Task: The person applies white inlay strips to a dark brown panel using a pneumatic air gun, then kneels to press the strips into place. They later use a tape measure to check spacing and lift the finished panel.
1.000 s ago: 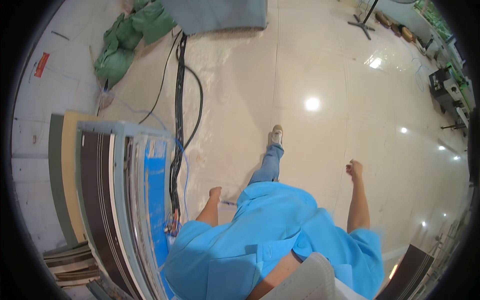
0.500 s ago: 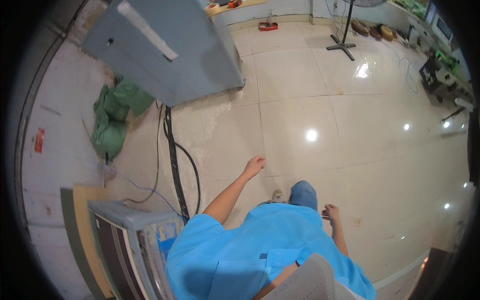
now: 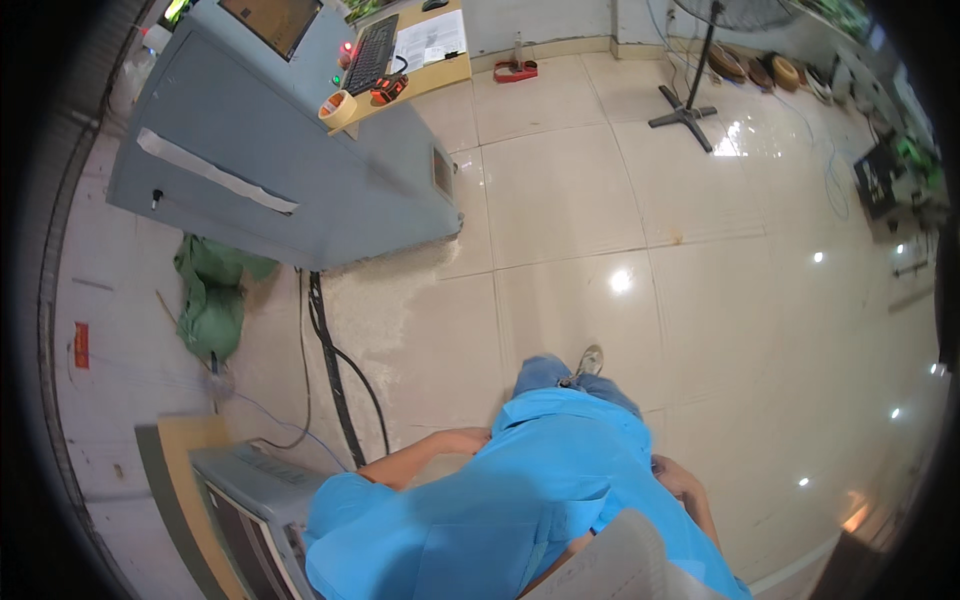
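Note:
Both my arms hang low at my sides, beside my blue shirt (image 3: 480, 500). My left hand (image 3: 468, 438) is against the shirt's left side near the hip, its fingers hidden by the cloth. My right hand (image 3: 678, 475) hangs by the right hip; its fingers bend inward, and the tips are partly covered by the shirt. No held thing shows at either hand. One shoe (image 3: 591, 359) is in front on the tiled floor (image 3: 570, 300). A pale translucent sheet (image 3: 620, 560) covers part of my chest.
Ahead left stands a grey machine cabinet (image 3: 290, 190); its wooden shelf (image 3: 440, 75) bears a keyboard (image 3: 371, 52), tape roll (image 3: 337, 107) and tape measure (image 3: 389, 89). Black cables (image 3: 335, 370) cross the floor. Green sacks (image 3: 212, 310), a grey box (image 3: 255, 470) and a fan stand (image 3: 684, 115) are around.
I have moved ahead; the cabinet's shelf and keyboard have come into view. My left arm has swung back from in front to my side. The right hand has dropped back too.

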A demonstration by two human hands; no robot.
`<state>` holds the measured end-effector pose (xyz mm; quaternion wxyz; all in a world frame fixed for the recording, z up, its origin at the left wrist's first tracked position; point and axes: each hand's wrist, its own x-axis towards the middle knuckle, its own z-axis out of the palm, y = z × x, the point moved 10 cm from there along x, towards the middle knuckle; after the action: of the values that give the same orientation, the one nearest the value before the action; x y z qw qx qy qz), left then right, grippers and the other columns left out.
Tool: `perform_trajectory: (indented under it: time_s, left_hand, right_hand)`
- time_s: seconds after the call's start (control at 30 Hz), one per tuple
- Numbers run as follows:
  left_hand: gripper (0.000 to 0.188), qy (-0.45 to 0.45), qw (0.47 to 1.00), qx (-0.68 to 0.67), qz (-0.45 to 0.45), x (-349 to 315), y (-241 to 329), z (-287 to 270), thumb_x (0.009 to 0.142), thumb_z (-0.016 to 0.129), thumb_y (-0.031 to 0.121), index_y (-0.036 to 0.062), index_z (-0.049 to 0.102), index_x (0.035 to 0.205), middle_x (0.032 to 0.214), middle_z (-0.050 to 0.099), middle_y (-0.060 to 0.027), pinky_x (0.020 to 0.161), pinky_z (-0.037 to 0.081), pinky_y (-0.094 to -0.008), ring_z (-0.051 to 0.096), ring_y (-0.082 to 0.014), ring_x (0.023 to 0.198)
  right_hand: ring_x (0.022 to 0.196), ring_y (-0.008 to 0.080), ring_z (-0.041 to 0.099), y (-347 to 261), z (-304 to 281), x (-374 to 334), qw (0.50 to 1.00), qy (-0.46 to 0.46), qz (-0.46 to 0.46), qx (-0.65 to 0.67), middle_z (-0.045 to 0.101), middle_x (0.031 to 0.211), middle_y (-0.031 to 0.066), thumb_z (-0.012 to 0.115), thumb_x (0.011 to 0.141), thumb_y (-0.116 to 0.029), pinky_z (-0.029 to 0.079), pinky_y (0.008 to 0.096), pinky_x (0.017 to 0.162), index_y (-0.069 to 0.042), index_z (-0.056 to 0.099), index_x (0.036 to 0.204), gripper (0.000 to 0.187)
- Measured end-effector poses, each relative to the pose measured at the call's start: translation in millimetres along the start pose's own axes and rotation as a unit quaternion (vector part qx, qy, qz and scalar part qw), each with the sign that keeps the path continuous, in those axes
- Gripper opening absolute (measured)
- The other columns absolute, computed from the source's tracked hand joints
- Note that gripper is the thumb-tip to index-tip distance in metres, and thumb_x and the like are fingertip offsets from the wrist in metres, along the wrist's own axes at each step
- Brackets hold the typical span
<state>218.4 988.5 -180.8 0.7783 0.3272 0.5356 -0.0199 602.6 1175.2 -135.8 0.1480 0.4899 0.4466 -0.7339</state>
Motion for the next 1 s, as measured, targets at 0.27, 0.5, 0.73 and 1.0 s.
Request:
perform_trajectory:
  time_s: [0.27, 0.5, 0.73, 1.0]
  left_hand:
    - [0.039, 0.214, 0.913, -0.332, 0.099, 76.1, 59.5, -129.9, 0.091, 0.067, 0.025, -0.0002, 0.066, 0.121, 0.108, 0.071, -0.0095, 0.090, 0.051, -0.0393, 0.065, -0.0211, 0.101]
    - [0.037, 0.216, 0.922, -0.315, 0.059, 134.6, 120.5, -268.3, 0.092, 0.067, 0.025, 0.0000, 0.066, 0.119, 0.107, 0.071, -0.0095, 0.089, 0.052, -0.0392, 0.066, -0.0213, 0.099]
    - [0.036, 0.198, 0.929, -0.311, 0.021, 130.3, 189.7, -370.4, 0.092, 0.067, 0.025, 0.0002, 0.066, 0.118, 0.105, 0.071, -0.0095, 0.088, 0.052, -0.0391, 0.066, -0.0214, 0.098]
    - [0.034, 0.266, 0.858, -0.440, 0.021, 174.1, 295.8, -424.8, 0.092, 0.067, 0.025, 0.0005, 0.067, 0.117, 0.103, 0.071, -0.0095, 0.086, 0.053, -0.0390, 0.066, -0.0215, 0.096]
  right_hand:
    - [0.093, 0.0282, 0.070, -213.3, -113.3, 82.4, 0.996, -0.036, -0.050, -0.070, 0.071, 0.109, 0.0196, 0.069, 0.086, -0.013, 0.057, 0.0453, 0.088, 0.006, 0.065, 0.119, 0.039]
    - [0.095, 0.0277, 0.069, -380.7, -208.3, 179.8, 0.994, 0.008, -0.037, -0.105, 0.071, 0.111, 0.0188, 0.069, 0.086, -0.014, 0.056, 0.0452, 0.089, 0.005, 0.066, 0.120, 0.039]
    - [0.098, 0.0272, 0.069, -519.2, -289.8, 257.3, 0.993, 0.017, -0.023, -0.114, 0.072, 0.112, 0.0181, 0.069, 0.086, -0.015, 0.055, 0.0451, 0.091, 0.004, 0.066, 0.120, 0.039]
    - [0.100, 0.0266, 0.069, -717.3, -380.6, 425.7, 0.971, -0.064, 0.018, -0.231, 0.072, 0.114, 0.0173, 0.069, 0.086, -0.016, 0.055, 0.0450, 0.093, 0.003, 0.067, 0.121, 0.040]
